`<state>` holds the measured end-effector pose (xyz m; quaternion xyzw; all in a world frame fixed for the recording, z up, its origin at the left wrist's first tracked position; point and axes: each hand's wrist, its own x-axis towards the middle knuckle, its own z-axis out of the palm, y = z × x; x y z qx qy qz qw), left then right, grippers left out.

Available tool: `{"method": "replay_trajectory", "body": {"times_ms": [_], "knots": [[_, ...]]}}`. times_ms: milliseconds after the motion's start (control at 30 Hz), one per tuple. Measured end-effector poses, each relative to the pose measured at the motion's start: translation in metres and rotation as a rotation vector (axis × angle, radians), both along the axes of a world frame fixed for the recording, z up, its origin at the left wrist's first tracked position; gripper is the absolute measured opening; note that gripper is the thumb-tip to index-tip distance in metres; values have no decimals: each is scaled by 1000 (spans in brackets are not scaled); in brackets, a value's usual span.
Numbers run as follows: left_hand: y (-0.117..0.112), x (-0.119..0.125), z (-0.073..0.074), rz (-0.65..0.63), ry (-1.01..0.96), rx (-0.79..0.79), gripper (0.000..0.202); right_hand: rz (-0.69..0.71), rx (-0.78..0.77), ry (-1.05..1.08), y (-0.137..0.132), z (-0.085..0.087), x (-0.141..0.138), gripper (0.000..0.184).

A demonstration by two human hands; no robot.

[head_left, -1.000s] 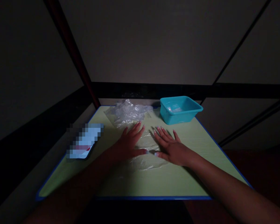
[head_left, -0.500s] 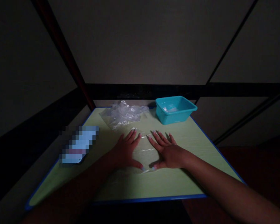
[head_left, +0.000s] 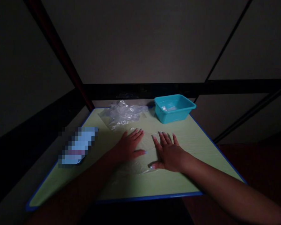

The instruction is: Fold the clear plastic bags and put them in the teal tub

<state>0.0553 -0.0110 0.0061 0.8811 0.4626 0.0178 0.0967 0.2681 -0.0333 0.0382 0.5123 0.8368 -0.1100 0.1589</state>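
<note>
A clear plastic bag [head_left: 145, 153] lies flat on the light green table [head_left: 196, 156]. My left hand [head_left: 129, 145] rests palm down on the bag's left part, fingers stretched out and apart. My right hand [head_left: 168, 151] lies flat on its right part, fingers spread, thumb pointing toward the left hand. Both hands press on the plastic and hold nothing.
A heap of crumpled clear plastic bags [head_left: 121, 113] sits at the table's far edge. A teal plastic tub [head_left: 174, 108] with something clear inside stands at the far right. A blurred-out blue object [head_left: 77, 145] lies on the left side. The table has a blue rim [head_left: 150, 197].
Both hands slid over the bag, first toward me, then apart and slightly forward. The view has shifted a little.
</note>
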Motion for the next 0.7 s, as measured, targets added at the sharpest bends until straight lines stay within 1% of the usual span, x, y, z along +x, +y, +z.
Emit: {"method": "replay_trajectory", "body": {"times_ms": [100, 200, 267, 333, 400, 467, 567, 633, 700], "knots": [[2, -4, -1, 40, 20, 34, 78, 13, 15, 30, 1, 1, 2, 117], [3, -5, 0, 56, 8, 44, 73, 39, 62, 67, 3, 1, 4, 112], [4, -5, 1, 64, -24, 43, 70, 47, 78, 74, 4, 1, 5, 112], [3, -3, 3, 50, -69, 40, 67, 49, 75, 71, 5, 1, 5, 115], [0, 1, 6, 9, -108, 39, 67, 52, 62, 54, 7, 0, 5, 118], [-5, 10, 11, -42, -122, 22, 69, 53, 42, 35, 8, -1, 5, 121], [-17, 34, 19, -96, -98, -45, 73, 57, 36, 44, 10, -5, 4, 122], [-24, 53, 22, -87, -93, -65, 75, 61, 42, 49, 12, -10, 4, 121], [-28, 69, 19, -37, -109, -55, 77, 54, 45, 39, 14, -14, 4, 117]]}}
